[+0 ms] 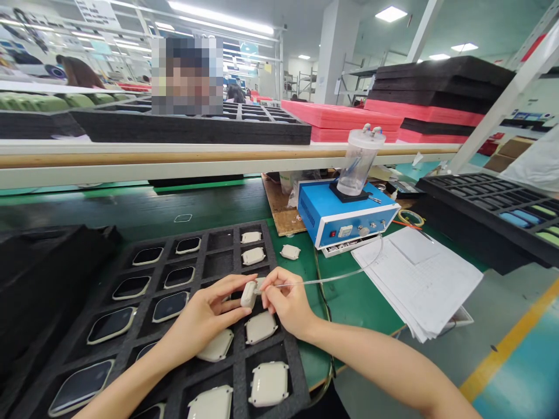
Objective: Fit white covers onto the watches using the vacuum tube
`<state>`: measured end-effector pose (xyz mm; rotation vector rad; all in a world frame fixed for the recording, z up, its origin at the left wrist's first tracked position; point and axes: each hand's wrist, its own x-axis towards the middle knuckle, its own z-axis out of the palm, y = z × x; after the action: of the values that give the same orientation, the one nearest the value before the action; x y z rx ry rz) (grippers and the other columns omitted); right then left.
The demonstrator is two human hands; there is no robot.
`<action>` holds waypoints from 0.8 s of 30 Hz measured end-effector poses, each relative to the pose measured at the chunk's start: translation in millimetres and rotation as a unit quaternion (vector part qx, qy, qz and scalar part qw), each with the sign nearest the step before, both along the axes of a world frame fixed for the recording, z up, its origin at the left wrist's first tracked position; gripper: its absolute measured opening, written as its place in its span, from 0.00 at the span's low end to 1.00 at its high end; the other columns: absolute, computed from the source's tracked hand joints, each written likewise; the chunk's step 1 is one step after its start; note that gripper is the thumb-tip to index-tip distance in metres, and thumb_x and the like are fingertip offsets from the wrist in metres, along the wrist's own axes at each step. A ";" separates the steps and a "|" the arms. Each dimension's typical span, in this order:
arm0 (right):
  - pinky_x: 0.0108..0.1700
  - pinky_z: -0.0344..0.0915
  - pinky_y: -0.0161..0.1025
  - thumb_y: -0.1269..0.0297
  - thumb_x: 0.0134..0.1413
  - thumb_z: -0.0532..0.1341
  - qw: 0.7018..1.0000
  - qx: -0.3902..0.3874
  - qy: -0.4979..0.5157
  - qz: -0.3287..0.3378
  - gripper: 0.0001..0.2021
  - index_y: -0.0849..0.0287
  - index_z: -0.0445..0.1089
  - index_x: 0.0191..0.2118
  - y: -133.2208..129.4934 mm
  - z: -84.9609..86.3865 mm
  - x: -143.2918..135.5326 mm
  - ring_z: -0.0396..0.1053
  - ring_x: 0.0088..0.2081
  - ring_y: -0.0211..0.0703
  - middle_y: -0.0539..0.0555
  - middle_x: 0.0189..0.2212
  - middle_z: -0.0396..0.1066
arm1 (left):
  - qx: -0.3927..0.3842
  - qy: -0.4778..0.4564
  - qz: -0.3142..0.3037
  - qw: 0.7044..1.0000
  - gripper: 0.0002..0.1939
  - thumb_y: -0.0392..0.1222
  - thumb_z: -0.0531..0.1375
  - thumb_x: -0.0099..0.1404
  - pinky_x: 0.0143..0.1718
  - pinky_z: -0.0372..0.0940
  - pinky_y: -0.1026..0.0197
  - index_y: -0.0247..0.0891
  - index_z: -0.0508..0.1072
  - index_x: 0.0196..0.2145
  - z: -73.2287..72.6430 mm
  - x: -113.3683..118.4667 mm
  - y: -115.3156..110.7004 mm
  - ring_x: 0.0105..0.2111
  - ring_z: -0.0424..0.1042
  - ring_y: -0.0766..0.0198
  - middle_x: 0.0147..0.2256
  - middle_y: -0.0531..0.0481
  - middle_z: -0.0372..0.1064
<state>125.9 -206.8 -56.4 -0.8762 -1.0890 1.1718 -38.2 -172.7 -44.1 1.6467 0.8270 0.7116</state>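
Note:
My left hand (209, 311) pinches a cream smartwatch case (248, 294) on edge between thumb and fingers, above the black foam tray (239, 372). Close against its side, my right hand (286, 299) has its fingertips closed on the end of a thin clear tube (336, 279). The tube runs back to a blue dispenser box (349, 218). My fingers hide the tube's tip, so contact with the case cannot be made out. Other cream cases (269, 384) lie in the tray's right-hand pockets, and dark-screened watch faces (112, 325) fill pockets at its left. One loose case (290, 251) rests on the green mat.
A clear cylinder (358, 163) stands on the blue box. Papers (414, 262) lie to the right, near a tape roll (411, 218). Foam trays (196, 129) line the shelf ahead, with red foam (345, 119) beside them. A person sits behind the shelf.

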 end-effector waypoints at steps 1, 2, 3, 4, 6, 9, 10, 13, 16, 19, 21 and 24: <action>0.17 0.51 0.29 0.73 0.42 0.53 1.000 0.000 0.000 0.000 0.03 0.60 0.63 0.23 0.0 0.0 0.2 0.54 0.14 0.30 0.44 0.13 0.61 | -0.002 -0.002 -0.002 1.000 0.21 0.36 0.62 0.55 0.49 0.65 0.56 0.47 0.71 0.47 -0.2 -0.2 0.2 0.49 0.66 0.56 0.49 0.52 0.65; 0.17 0.51 0.29 0.73 0.42 0.53 1.000 0.000 -0.001 0.000 0.04 0.60 0.63 0.23 -0.1 0.0 0.4 0.54 0.14 0.30 0.44 0.13 0.61 | -0.003 -0.003 -0.003 1.000 0.20 0.36 0.62 0.55 0.49 0.65 0.56 0.47 0.71 0.47 -0.5 -0.5 0.4 0.49 0.65 0.56 0.49 0.52 0.65; 0.17 0.51 0.29 0.73 0.42 0.53 1.000 0.000 -0.001 -0.001 0.04 0.60 0.63 0.23 -0.1 0.1 0.5 0.54 0.14 0.30 0.44 0.13 0.61 | -0.004 -0.004 -0.004 1.000 0.20 0.36 0.62 0.55 0.50 0.65 0.57 0.47 0.71 0.47 -0.7 -0.7 0.5 0.50 0.65 0.56 0.49 0.52 0.65; 0.17 0.51 0.29 0.73 0.42 0.53 1.000 0.000 -0.002 0.000 0.04 0.60 0.63 0.23 -0.2 0.1 0.4 0.54 0.14 0.30 0.44 0.13 0.61 | -0.005 -0.005 -0.005 1.000 0.20 0.36 0.62 0.55 0.50 0.65 0.57 0.48 0.71 0.47 -0.9 -0.8 0.6 0.50 0.65 0.57 0.49 0.52 0.65; 0.17 0.51 0.29 0.73 0.42 0.53 1.000 0.000 -0.003 0.000 0.04 0.60 0.63 0.23 -0.3 0.1 0.0 0.54 0.14 0.29 0.44 0.13 0.61 | -0.007 -0.005 -0.004 1.000 0.21 0.35 0.62 0.55 0.50 0.65 0.58 0.48 0.71 0.47 -1.0 -0.7 0.7 0.50 0.65 0.57 0.49 0.53 0.64; 0.17 0.51 0.29 0.73 0.41 0.53 1.000 -0.001 -0.004 -0.001 0.04 0.60 0.63 0.23 0.0 0.1 -0.5 0.54 0.14 0.29 0.44 0.13 0.61 | -0.007 -0.007 -0.003 1.000 0.21 0.35 0.62 0.55 0.49 0.65 0.57 0.47 0.71 0.47 -0.2 0.1 0.6 0.50 0.65 0.57 0.49 0.52 0.64; 0.17 0.51 0.29 0.73 0.41 0.53 1.000 -0.001 -0.005 -0.002 0.04 0.60 0.63 0.23 0.1 0.1 -0.5 0.54 0.14 0.29 0.44 0.13 0.61 | -0.007 -0.007 -0.002 1.000 0.21 0.35 0.62 0.54 0.49 0.65 0.57 0.47 0.71 0.47 0.3 0.4 0.5 0.50 0.65 0.56 0.49 0.52 0.64; 0.17 0.51 0.29 0.73 0.41 0.53 1.000 -0.001 -0.005 -0.003 0.04 0.60 0.63 0.23 0.6 0.2 0.0 0.54 0.14 0.29 0.44 0.13 0.61 | -0.005 -0.006 -0.001 1.000 0.20 0.36 0.62 0.54 0.50 0.65 0.56 0.46 0.71 0.46 1.3 0.6 0.0 0.50 0.65 0.56 0.49 0.52 0.65; 0.17 0.51 0.29 0.72 0.41 0.53 1.000 -0.003 -0.004 -0.002 0.03 0.60 0.63 0.23 0.7 0.5 0.4 0.54 0.14 0.29 0.44 0.13 0.61 | -0.003 -0.006 -0.001 1.000 0.20 0.36 0.62 0.55 0.50 0.65 0.55 0.46 0.71 0.46 1.0 0.0 -0.2 0.50 0.65 0.55 0.49 0.52 0.64; 0.17 0.51 0.29 0.72 0.42 0.53 1.000 -0.004 -0.003 -0.001 0.03 0.60 0.62 0.23 0.4 0.8 0.3 0.54 0.14 0.29 0.44 0.13 0.61 | -0.005 -0.005 -0.004 1.000 0.20 0.36 0.62 0.55 0.51 0.65 0.56 0.47 0.71 0.47 -0.3 -0.4 0.0 0.50 0.64 0.56 0.49 0.52 0.64; 0.17 0.51 0.29 0.72 0.42 0.53 1.000 -0.004 -0.004 -0.001 0.03 0.60 0.62 0.23 0.0 1.2 0.0 0.54 0.14 0.29 0.44 0.13 0.60 | -0.007 -0.006 -0.007 1.000 0.20 0.36 0.62 0.55 0.51 0.64 0.56 0.47 0.71 0.47 -1.2 -0.6 0.2 0.50 0.64 0.56 0.49 0.52 0.63; 0.17 0.51 0.29 0.72 0.41 0.53 1.000 -0.004 -0.006 -0.004 0.03 0.60 0.62 0.23 -0.3 1.9 -0.2 0.54 0.14 0.29 0.44 0.13 0.60 | -0.009 -0.009 -0.013 1.000 0.21 0.35 0.61 0.56 0.51 0.64 0.56 0.48 0.70 0.47 -1.9 -0.4 0.5 0.51 0.64 0.56 0.49 0.53 0.63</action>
<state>125.7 -207.1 -54.5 -0.8946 -1.0904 1.1674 -38.6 -172.2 -46.0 1.6306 0.7960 0.6977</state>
